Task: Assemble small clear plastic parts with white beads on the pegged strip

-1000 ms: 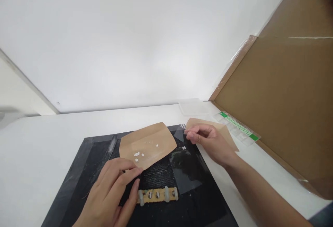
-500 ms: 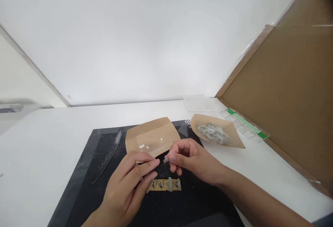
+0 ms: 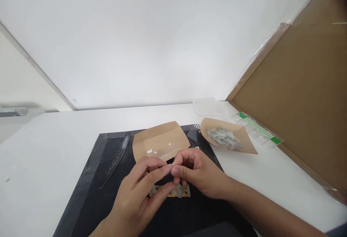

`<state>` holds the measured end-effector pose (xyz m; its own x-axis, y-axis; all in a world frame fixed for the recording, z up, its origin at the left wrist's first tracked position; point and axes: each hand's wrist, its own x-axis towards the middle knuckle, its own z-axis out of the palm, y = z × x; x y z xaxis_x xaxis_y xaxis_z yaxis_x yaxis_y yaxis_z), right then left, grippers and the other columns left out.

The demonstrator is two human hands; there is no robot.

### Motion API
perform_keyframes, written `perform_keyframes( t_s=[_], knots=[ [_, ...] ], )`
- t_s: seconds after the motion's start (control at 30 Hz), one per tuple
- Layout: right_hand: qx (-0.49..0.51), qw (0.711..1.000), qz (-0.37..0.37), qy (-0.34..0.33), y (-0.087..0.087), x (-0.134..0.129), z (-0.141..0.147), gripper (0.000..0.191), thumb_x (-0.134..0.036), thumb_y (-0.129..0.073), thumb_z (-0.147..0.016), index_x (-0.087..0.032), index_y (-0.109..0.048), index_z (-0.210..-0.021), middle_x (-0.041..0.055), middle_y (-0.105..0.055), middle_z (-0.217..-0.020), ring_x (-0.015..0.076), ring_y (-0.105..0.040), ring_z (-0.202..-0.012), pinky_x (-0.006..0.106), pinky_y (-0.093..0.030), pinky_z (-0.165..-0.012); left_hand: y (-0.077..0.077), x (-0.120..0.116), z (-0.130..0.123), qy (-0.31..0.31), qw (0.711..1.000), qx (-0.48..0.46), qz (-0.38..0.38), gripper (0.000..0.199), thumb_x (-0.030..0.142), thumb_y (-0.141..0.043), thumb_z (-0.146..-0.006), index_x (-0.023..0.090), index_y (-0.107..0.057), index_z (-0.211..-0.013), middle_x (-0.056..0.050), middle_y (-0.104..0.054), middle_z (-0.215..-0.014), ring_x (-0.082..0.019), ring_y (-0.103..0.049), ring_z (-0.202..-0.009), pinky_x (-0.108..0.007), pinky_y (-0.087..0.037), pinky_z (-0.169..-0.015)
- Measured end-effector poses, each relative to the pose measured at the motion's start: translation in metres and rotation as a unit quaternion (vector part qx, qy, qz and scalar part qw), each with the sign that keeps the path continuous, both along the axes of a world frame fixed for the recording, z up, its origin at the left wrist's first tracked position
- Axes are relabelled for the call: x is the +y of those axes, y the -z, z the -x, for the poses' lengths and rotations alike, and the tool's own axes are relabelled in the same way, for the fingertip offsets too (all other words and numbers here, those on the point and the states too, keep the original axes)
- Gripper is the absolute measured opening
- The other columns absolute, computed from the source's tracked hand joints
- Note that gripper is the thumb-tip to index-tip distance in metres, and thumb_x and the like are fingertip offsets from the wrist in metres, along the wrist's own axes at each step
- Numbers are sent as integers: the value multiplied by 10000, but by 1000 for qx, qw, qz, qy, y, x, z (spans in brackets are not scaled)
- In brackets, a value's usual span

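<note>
My left hand (image 3: 146,188) and my right hand (image 3: 199,172) meet fingertip to fingertip above the black mat (image 3: 173,219). The right thumb and index finger are pinched together; whatever lies between them is hidden. On the left, the fingers are bent and close to the right fingertips, and anything they grip is too small to make out. Just below the hands, partly covered by the left thumb, lies a yellowish strip (image 3: 172,194) with small dark round spots and pale greyish pieces across it.
Behind the hands a brown paper (image 3: 162,135) holds small white bits. At the right, another paper (image 3: 248,139) carries a pile of pale slivers (image 3: 223,138). A dark curved strip (image 3: 116,161) lies left. Beyond are a clear tray (image 3: 210,106) and a green-edged plastic case (image 3: 260,129).
My hands have come together; the left moved right over the strip. The small pale piece seen at my right fingertips is now hidden. The view has shifted slightly.
</note>
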<state>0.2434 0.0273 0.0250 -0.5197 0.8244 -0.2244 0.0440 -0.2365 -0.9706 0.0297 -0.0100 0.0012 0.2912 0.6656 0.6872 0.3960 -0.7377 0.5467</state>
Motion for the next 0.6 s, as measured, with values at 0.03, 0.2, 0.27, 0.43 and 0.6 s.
perform_keyframes(
  t_s=[0.03,0.2,0.27,0.43,0.6],
  knots=[
    [6,1000,5,-3,0,-1,0,380,-518,-885,-791,-182,-707,-796,-6,-730,-701,92,-584,-584,210,-463,-564,0,0,0,7,1000,-1,1,235,71,-706,-963,172,-730,-1174,-94,-701,-1058,-161,-707,-925,-231,-643,-757],
    [-23,999,-47,9,0,-6,3,383,-530,-847,-837,-184,-694,-774,-9,-704,-685,107,-598,-621,221,-471,-593,1,3,4,-4,1000,1,-26,185,58,-726,-945,155,-746,-1101,-84,-724,-1046,-148,-735,-914,-205,-632,-760],
    [-56,994,-90,23,0,-8,3,356,-508,-836,-858,-188,-702,-778,0,-725,-706,113,-604,-628,223,-469,-593,1,4,6,-10,1000,10,-24,182,60,-708,-955,167,-756,-1095,-72,-739,-1020,-143,-743,-898,-207,-636,-772],
    [-69,995,-67,-14,6,-8,1,338,-520,-805,-885,-199,-710,-838,6,-741,-714,121,-590,-581,232,-447,-540,0,3,12,5,999,30,10,224,82,-657,-985,212,-781,-1120,-40,-785,-972,-126,-765,-813,-164,-619,-693],
    [-68,979,-188,31,12,-5,3,239,-410,-860,-853,-214,-764,-948,6,-747,-822,141,-649,-731,247,-502,-666,0,3,15,14,999,31,15,162,123,-654,-1010,184,-779,-1092,-40,-764,-928,-122,-753,-773,-163,-605,-679]
  ],
)
